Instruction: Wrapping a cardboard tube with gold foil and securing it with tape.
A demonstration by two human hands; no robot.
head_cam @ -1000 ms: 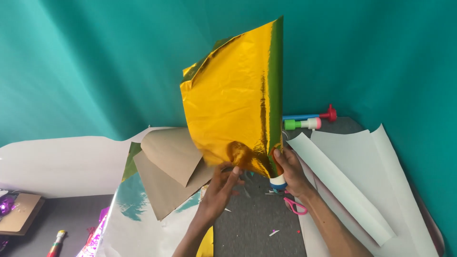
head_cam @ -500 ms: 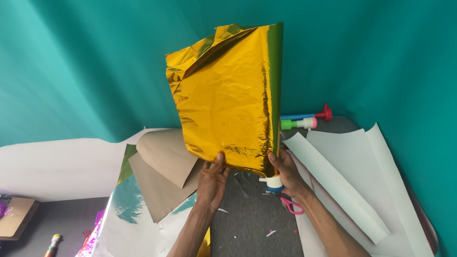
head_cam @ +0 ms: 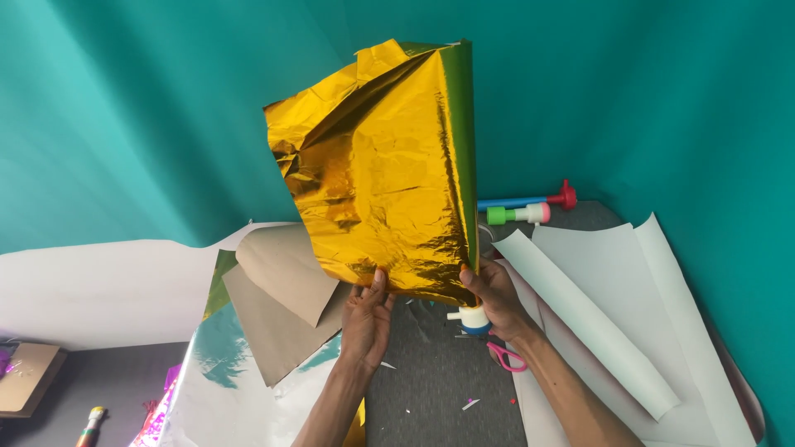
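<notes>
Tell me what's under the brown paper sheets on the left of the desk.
Under the brown paper sheets lies a shiny silver foil sheet, with a green-gold strip showing at their upper left edge. Whatever else lies beneath is covered.

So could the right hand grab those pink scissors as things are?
Probably yes, but not at once: the right hand is busy gripping the gold foil. The scissors lie on the mat just beside that wrist, with nothing covering the handles that show.
</notes>
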